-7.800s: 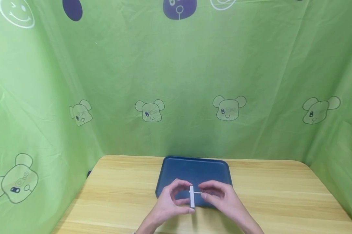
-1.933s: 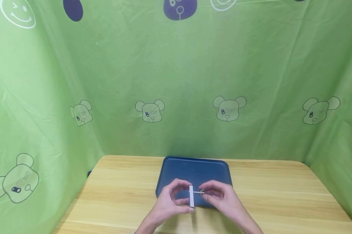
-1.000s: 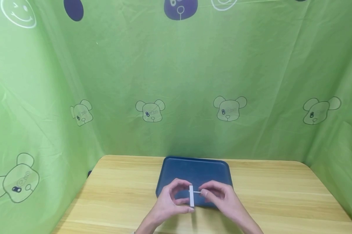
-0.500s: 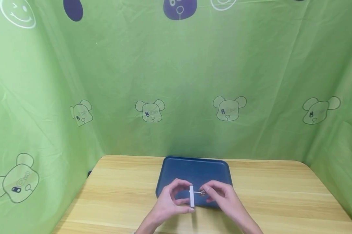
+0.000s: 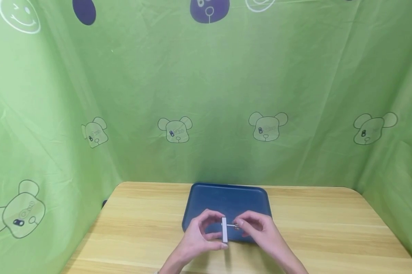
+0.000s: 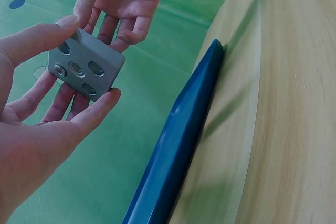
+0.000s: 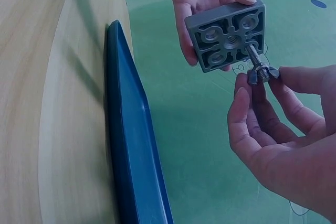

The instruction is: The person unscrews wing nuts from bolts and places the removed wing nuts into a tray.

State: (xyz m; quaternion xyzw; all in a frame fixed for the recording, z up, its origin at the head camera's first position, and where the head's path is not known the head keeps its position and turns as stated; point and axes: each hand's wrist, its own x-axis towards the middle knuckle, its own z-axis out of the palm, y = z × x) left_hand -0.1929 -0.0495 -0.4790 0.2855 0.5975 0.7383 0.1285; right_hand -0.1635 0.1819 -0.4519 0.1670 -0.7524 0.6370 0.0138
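My left hand (image 5: 200, 236) holds a grey square block (image 5: 224, 230) on edge between thumb and fingers, above the table. The left wrist view shows round holes in one face, with a bolt head (image 6: 60, 70) seated in a corner hole. In the right wrist view the block's ribbed back faces out, and the bolt's threaded shank (image 7: 253, 54) sticks out of it. A wing nut (image 7: 260, 73) sits on the shank near its free end, apart from the block. My right hand (image 5: 262, 233) pinches the wing nut's wings between thumb and fingertips.
A blue tray (image 5: 226, 198) lies on the wooden table (image 5: 315, 224), behind and below my hands. Green printed cloth (image 5: 223, 87) hangs at the back and along both sides.
My right thumb and fingers have shifted about the wing nut, spreading off it and coming back to a pinch at a different angle. My left hand and the block have stayed in place.
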